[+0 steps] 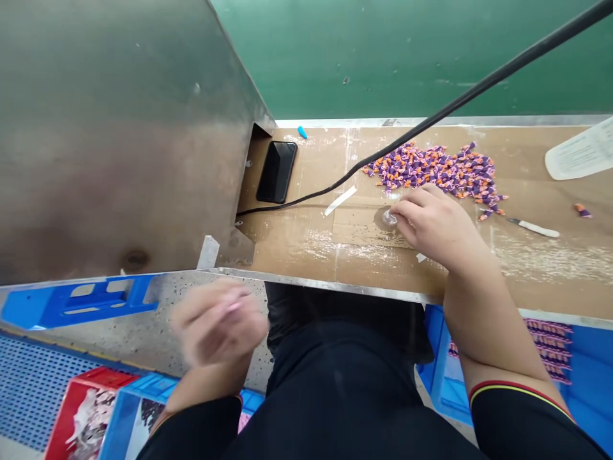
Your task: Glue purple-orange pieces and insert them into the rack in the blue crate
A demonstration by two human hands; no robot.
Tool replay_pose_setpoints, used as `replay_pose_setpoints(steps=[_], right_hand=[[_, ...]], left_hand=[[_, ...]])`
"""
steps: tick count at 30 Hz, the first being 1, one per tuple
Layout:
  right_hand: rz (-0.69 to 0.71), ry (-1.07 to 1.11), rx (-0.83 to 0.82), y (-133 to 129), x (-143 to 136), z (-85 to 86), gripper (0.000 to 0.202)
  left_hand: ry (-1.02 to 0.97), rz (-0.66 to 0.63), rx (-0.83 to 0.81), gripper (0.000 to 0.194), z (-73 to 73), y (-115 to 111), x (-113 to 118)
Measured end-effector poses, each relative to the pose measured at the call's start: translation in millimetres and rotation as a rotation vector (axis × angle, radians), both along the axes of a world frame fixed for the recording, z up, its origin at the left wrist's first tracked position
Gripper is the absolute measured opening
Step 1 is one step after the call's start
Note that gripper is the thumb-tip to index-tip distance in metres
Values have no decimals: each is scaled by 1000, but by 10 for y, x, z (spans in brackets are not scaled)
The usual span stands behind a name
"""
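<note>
My right hand [428, 220] is over the cardboard-covered bench, thumb and fingertips pinched together at a small clear cap-like piece [389, 218]. Just behind that hand lies a heap of small purple, pink and orange figure-shaped pieces [435, 167]. My left hand [220, 322] is raised off the bench's front edge, left of my body, and smeared by motion. Its fingers look curled together, with a spot of pink at the fingertips that is too blurred to name.
On the bench are a black phone [276, 171], a white strip [340, 200], a white-handled knife [534, 227] and a translucent container [579, 153]. A black cable [378, 153] crosses above. A metal housing [119, 140] borders the left. Blue bins [591, 364] and a red bin [62, 409] sit below.
</note>
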State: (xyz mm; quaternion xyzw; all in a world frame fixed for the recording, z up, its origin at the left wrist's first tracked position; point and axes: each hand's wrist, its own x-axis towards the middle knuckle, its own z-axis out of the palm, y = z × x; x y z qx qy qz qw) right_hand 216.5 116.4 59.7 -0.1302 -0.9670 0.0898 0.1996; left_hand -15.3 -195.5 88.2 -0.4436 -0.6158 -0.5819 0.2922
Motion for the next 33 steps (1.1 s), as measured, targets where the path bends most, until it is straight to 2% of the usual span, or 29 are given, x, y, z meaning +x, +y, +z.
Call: replay_pose_setpoints(steps=[1, 2, 3, 5, 6, 7, 9, 11, 14, 17, 23, 27, 31, 33], right_hand=[[-1, 4, -7, 3, 5, 2, 24], [-3, 16, -20, 11, 14, 8, 23], [-12, 37, -37, 22, 26, 19, 21], [-52, 87, -77, 52, 52, 51, 18], [-70, 109, -94, 68, 63, 69, 16], [-82, 124, -109, 85, 71, 86, 15], [-73, 130, -129, 119, 78, 108, 12], [-35, 120, -136, 151, 78, 107, 11], [28, 122, -120, 186, 79, 73, 11], [59, 124, -97, 188, 80, 36, 13], [47, 139, -85, 200, 124, 56, 16], [-27, 133, -141, 333, 253, 23, 12], [-17, 27, -154, 433, 316, -80, 15], [-33, 81, -134, 430, 309, -52, 15]], left_hand=[[162, -160, -31, 19, -75, 114, 156], [98, -236, -108, 23, -132, 247, 313], [-100, -290, -149, 21, -172, 393, 461], [-592, -430, -246, 5, -210, 708, 690], [-822, -496, -264, 18, -212, 867, 759], [-1013, -579, -292, 30, -206, 1021, 795], [-1238, -726, -303, 43, -175, 1308, 785], [-1296, -826, -305, 47, -134, 1548, 711], [-1263, -877, -307, 49, -111, 1797, 594], [-1227, -857, -305, 48, -186, 1898, 541], [-1254, -814, -339, 42, -395, 1840, 529], [-1273, -802, -334, 38, -419, 1838, 497], [-1326, -814, -313, 38, -412, 1858, 484], [-1377, -837, -309, 40, -400, 1852, 498]])
